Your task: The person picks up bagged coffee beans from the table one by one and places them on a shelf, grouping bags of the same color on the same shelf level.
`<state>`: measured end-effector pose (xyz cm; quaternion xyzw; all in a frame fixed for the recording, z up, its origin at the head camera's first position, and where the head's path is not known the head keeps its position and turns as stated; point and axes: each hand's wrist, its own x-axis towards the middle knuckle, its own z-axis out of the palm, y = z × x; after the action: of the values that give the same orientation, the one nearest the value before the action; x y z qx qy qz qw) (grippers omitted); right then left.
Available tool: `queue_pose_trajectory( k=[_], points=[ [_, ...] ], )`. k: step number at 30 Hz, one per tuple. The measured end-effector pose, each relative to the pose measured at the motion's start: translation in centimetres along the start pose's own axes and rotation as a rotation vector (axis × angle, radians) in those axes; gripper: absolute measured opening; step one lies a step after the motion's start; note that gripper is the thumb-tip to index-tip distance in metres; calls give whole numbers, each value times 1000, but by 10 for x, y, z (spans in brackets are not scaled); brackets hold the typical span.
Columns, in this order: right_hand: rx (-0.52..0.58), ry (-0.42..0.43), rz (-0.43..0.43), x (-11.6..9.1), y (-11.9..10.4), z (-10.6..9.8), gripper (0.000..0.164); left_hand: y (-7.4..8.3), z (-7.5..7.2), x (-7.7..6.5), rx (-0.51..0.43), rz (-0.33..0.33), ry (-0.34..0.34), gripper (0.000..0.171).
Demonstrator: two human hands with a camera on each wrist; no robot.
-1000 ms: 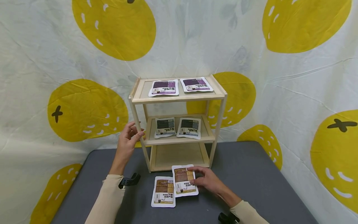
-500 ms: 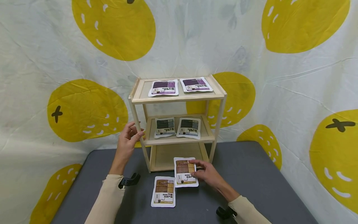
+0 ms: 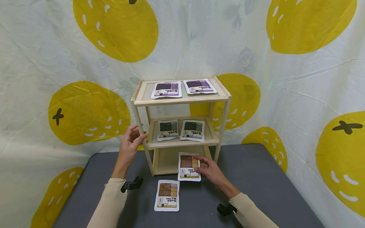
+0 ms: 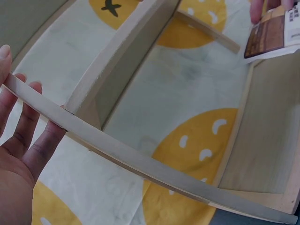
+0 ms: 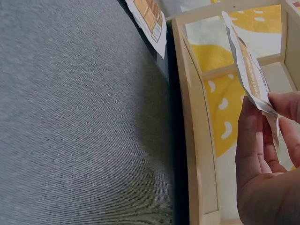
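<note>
A three-tier wooden shelf (image 3: 182, 102) stands at the back of the dark table. My left hand (image 3: 129, 145) holds its left front post (image 4: 117, 147), thumb on one side and fingers behind, as the left wrist view shows. My right hand (image 3: 211, 172) pinches a white-edged pouch with a brown label (image 3: 188, 163) by its right side. In the head view this pouch overlaps the front of the bottom tier (image 3: 166, 160); the right wrist view shows it raised off the table, between thumb and fingers. A second brown-label pouch (image 3: 167, 196) lies flat in front of the shelf.
Two purple-label pouches (image 3: 167, 89) lie on the top tier. On the middle tier rest two dark-label pouches (image 3: 192, 130). Behind the shelf hangs a pale cloth (image 3: 185, 38) printed with yellow fruit. Grey fabric covers the table (image 3: 256, 186).
My right hand has carried its brown-label pouch away from the other one, forward to the bottom tier's front edge. My left hand has stayed on the post.
</note>
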<state>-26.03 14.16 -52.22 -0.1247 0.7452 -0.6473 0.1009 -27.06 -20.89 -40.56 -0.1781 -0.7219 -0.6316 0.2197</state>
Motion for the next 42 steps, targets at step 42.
queue_pose_trajectory(
  k=[42],
  points=[
    [-212, 307, 16, 51, 9, 7, 50, 0, 0, -1, -19, -16, 10, 45]
  ],
)
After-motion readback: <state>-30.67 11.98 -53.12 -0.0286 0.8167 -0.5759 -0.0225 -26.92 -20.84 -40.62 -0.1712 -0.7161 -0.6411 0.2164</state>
